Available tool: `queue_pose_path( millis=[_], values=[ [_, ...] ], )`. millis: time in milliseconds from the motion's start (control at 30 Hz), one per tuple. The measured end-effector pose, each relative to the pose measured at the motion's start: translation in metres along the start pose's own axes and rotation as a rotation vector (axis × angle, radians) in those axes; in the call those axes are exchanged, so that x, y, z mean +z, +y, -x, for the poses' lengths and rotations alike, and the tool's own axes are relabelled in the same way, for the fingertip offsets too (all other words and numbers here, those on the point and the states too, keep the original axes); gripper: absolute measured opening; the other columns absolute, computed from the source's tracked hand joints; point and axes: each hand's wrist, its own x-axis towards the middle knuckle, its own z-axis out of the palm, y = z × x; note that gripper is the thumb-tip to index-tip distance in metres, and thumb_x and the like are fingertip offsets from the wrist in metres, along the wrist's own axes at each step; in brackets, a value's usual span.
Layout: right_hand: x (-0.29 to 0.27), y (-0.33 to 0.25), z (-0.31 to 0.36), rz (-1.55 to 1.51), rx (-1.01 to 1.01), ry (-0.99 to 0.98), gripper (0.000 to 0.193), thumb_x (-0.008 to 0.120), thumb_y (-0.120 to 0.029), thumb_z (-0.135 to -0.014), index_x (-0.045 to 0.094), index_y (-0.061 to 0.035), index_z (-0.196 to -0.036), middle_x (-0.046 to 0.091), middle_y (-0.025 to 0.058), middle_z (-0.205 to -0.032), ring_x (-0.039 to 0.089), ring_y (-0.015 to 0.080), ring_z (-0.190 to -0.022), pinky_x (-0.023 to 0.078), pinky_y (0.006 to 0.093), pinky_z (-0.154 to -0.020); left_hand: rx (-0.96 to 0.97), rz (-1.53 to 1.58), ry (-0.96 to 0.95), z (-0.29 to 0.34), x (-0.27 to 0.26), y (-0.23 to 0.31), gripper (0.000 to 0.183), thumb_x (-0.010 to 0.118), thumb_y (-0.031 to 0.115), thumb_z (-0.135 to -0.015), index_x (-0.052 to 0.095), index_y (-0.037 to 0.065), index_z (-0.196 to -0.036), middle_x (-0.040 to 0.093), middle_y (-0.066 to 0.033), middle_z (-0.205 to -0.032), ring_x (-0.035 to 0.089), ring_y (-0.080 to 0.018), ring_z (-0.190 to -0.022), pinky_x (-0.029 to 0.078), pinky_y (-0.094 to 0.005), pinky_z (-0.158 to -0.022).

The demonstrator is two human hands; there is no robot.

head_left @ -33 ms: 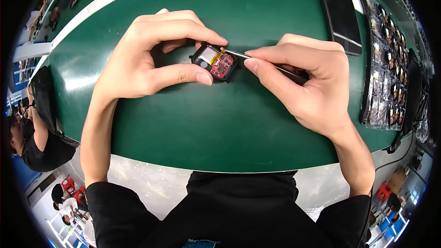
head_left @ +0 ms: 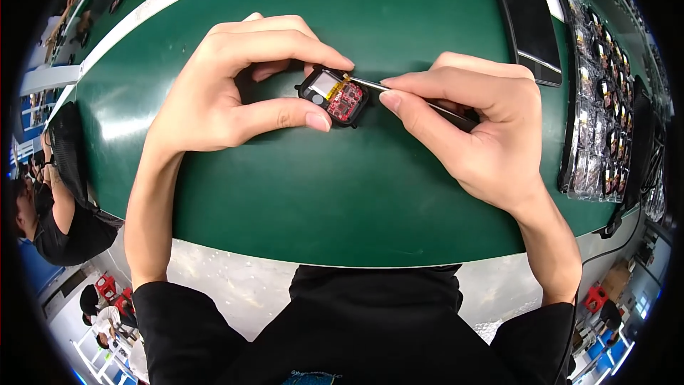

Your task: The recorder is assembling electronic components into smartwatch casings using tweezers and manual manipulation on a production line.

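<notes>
My left hand (head_left: 228, 85) pinches a small black watch-like case (head_left: 345, 123) between thumb and forefinger, just above the green table. The case lies open. Inside it show a red circuit board (head_left: 345, 103), a silver-white rectangular piece (head_left: 325, 84), a grey round part (head_left: 318, 100) and a yellow flat strip (head_left: 335, 90). My right hand (head_left: 470, 110) is closed on slim metal tweezers (head_left: 367, 83). Their tip rests at the upper end of the yellow strip, by the case's edge. Whether the tip grips the strip is too small to tell.
On the right of the green table (head_left: 342, 199) stands a tray (head_left: 598, 100) with several small parts in clear plastic pockets. A black flat stand-like object (head_left: 524, 21) lies at the far right. At the left edge sits a person in black (head_left: 68, 221). A cable (head_left: 616, 248) hangs at the right.
</notes>
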Motion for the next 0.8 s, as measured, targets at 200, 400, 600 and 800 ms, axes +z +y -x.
queue_pose_path(
  millis=[200,400,600,800],
  values=[
    [0.0,0.0,0.0,-0.007,0.012,-0.017,0.011,0.086,0.002,-0.088,0.086,0.002,-0.099,0.065,0.0045,-0.067,0.054,0.0082,-0.056,0.035,0.0276,-0.052,0.042,0.008,0.015,0.002,0.005,-0.006,0.063,0.1,0.038,-0.072,0.084,0.004,-0.122,0.077,-0.0071,-0.1,0.064,-0.0184,-0.084,0.041,-0.0328,-0.077],
    [0.0,0.0,0.0,0.022,-0.01,-0.021,0.01,0.085,0.002,-0.088,0.085,0.0019,-0.098,0.065,0.0047,-0.067,0.055,0.0088,-0.056,0.036,0.0275,-0.053,0.024,-0.003,-0.002,0.0,0.003,0.003,0.058,0.099,0.033,-0.073,0.083,0.004,-0.121,0.076,-0.0065,-0.099,0.065,-0.019,-0.085,0.038,-0.0329,-0.079],
    [0.006,-0.001,-0.001,-0.005,0.009,0.032,0.005,0.081,0.001,-0.086,0.084,0.0011,-0.09,0.066,0.0084,-0.065,0.058,0.0182,-0.051,0.04,0.0336,-0.049,0.048,-0.087,0.008,0.001,0.004,0.006,0.051,0.096,0.032,-0.076,0.083,0.004,-0.116,0.077,-0.0067,-0.099,0.066,-0.0198,-0.085,0.037,-0.0334,-0.079],
    [0.004,-0.003,0.0,0.036,0.011,0.025,0.006,0.081,0.002,-0.085,0.084,0.0005,-0.091,0.067,0.0088,-0.067,0.059,0.0191,-0.052,0.04,0.0329,-0.049,0.076,-0.099,0.022,0.001,0.006,0.005,0.048,0.096,0.034,-0.077,0.083,0.005,-0.114,0.078,-0.0062,-0.099,0.07,-0.0211,-0.088,0.038,-0.0359,-0.078]
  ],
)
